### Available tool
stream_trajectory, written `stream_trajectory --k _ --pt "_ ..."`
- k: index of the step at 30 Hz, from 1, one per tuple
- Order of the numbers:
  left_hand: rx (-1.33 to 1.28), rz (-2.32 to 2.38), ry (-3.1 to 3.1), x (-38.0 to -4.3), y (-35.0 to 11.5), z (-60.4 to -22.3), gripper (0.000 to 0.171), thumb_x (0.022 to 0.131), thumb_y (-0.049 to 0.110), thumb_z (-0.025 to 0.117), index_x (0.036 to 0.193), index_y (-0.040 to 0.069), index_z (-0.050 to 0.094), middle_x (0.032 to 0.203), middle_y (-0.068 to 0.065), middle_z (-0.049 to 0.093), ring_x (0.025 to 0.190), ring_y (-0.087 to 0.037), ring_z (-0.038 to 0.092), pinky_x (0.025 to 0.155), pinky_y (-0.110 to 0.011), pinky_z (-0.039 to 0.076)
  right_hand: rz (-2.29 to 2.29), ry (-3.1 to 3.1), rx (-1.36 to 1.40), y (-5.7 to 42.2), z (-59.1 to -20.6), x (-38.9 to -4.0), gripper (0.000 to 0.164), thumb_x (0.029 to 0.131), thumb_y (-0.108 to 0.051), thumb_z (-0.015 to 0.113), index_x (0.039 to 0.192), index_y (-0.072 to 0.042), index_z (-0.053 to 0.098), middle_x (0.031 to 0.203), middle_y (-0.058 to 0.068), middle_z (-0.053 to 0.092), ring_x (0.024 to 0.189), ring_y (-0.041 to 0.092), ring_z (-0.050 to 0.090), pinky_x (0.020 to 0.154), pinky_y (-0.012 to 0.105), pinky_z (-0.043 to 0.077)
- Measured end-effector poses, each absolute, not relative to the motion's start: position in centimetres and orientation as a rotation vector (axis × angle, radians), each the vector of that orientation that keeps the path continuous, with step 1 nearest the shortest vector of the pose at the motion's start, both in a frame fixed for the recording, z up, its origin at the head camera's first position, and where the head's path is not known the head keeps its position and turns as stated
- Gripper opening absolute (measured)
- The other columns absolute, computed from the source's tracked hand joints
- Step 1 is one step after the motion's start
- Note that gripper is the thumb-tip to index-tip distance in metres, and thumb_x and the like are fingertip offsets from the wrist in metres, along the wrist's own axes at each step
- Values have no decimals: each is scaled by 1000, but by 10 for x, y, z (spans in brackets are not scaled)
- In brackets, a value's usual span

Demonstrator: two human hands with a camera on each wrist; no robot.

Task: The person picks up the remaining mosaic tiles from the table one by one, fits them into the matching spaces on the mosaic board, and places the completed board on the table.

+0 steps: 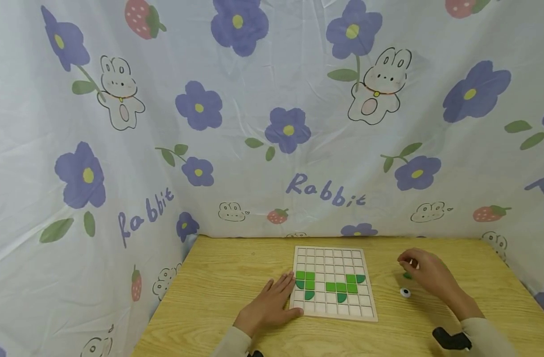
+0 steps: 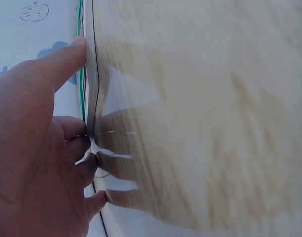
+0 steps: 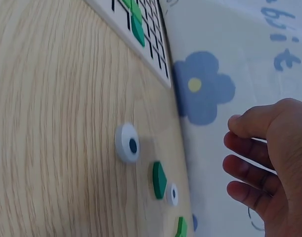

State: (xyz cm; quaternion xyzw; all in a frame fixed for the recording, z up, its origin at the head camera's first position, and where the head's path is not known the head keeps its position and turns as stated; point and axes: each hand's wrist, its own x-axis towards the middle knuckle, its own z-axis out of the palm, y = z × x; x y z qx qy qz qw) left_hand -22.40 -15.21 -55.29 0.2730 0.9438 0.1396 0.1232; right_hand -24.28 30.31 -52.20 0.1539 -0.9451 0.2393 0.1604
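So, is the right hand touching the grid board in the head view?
No, bare tabletop shows between the right hand and the grid board.

The tabletop (image 1: pixel 218 277) has a wood-grain surface, glossy enough to give blurred reflections in the left wrist view. The gridded board (image 1: pixel 348 263) looks like pale, matt wood. The green tiles (image 1: pixel 341 287) and white eye piece (image 3: pixel 122 143) look smooth; the rabbit-print backdrop (image 1: pixel 165 74) is creased, faintly shiny cloth.
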Motion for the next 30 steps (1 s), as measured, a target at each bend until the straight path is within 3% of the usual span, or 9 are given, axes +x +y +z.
stream_trajectory --k 11,16,23,30 --pt "801 399 2746 -222 -157 -554 93 105 69 50 173 13 19 181 -2 13 168 -23 13 135 -57 17 681 -2755 281 338 -523 -241 15 101 -9 71 111 0 77 99 10 76 81 18 64 65 35 52" --pt "808 400 2744 -221 -159 -553 93 105 68 50 173 13 19 181 -2 12 168 -23 13 135 -57 17 676 -2801 211 355 -525 -243 21 102 -10 69 116 5 74 105 21 75 86 30 68 69 46 57" --pt "822 411 2729 -218 -161 -553 92 106 67 50 172 12 19 181 -3 13 168 -25 13 134 -58 18 681 -2870 114 373 -532 -242 33 102 -12 68 125 12 67 123 37 67 104 54 67 81 63 58" --pt "829 410 2727 -215 -164 -551 92 106 67 50 172 12 19 181 -3 13 168 -25 13 134 -58 17 633 -2948 33 379 -544 -240 40 102 -18 68 122 16 63 117 40 63 101 55 64 81 65 55"
